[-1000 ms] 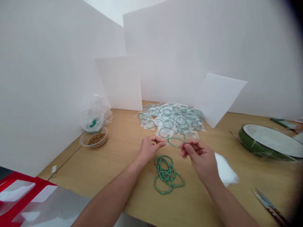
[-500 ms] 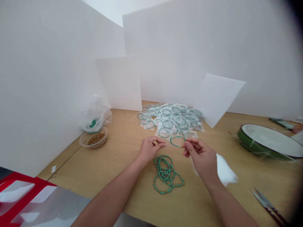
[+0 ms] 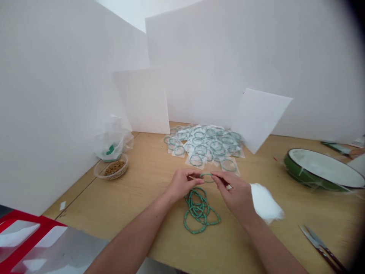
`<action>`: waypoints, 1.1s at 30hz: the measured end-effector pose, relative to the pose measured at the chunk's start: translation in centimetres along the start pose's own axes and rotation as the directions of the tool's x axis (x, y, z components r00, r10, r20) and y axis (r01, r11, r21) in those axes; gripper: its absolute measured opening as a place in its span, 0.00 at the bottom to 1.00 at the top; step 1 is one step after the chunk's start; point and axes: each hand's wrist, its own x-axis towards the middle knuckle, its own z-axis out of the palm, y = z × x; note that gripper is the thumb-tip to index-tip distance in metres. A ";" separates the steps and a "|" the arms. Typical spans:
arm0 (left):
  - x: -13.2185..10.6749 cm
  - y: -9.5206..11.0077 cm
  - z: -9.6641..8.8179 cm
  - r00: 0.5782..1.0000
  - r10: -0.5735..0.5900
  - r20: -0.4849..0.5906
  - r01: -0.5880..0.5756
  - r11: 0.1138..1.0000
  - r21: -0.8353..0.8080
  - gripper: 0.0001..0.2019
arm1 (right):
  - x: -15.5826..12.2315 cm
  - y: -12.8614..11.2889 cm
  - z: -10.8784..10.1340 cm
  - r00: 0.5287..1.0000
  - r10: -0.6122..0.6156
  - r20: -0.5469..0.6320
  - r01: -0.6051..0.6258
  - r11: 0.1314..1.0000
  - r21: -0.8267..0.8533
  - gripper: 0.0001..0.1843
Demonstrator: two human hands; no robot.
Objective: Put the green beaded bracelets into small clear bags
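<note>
Between my two hands is a green beaded bracelet [image 3: 207, 175], held level just above the table. My left hand [image 3: 185, 183] pinches its left side between thumb and fingers. The right side is gripped by my right hand [image 3: 233, 190], thumb and fingertips closed on the beads. Just below, a loose heap of several green beaded bracelets [image 3: 196, 213] lies on the wooden table [image 3: 171, 243]. Beyond my hands spreads a pile of bracelets in small clear bags [image 3: 211, 142]. A stack of white, filmy bags [image 3: 266, 201] lies beside my right wrist.
At left stand a clear bowl of golden beads [image 3: 114, 169] and a plastic bag with green beads [image 3: 112, 146]. A green-rimmed white basin [image 3: 322, 169] sits at right, with scissors [image 3: 321, 243] nearer. White panels [image 3: 228, 61] wall the back. Another person's hand [image 3: 355, 153] shows at the right edge.
My right hand has moved left with the bracelet, towards my left hand. My left hand, empty before, now has hold of the bracelet's left side.
</note>
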 end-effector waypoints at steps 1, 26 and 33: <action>0.0 -0.1 0.1 1.000 -0.003 0.008 0.003 1.000 -0.019 0.12 | 0.1 -0.1 0.0 1.000 -0.025 0.008 0.024 1.000 0.007 0.08; -0.3 1.2 -0.1 0.994 -0.111 0.019 0.108 0.891 -0.440 0.19 | 0.0 0.2 0.5 0.991 0.079 -0.108 -0.074 0.996 0.049 0.15; -0.2 1.1 -0.2 0.990 -0.138 0.034 0.140 0.918 -0.370 0.25 | -0.2 0.6 0.9 0.945 0.316 -0.084 -0.266 0.893 0.362 0.23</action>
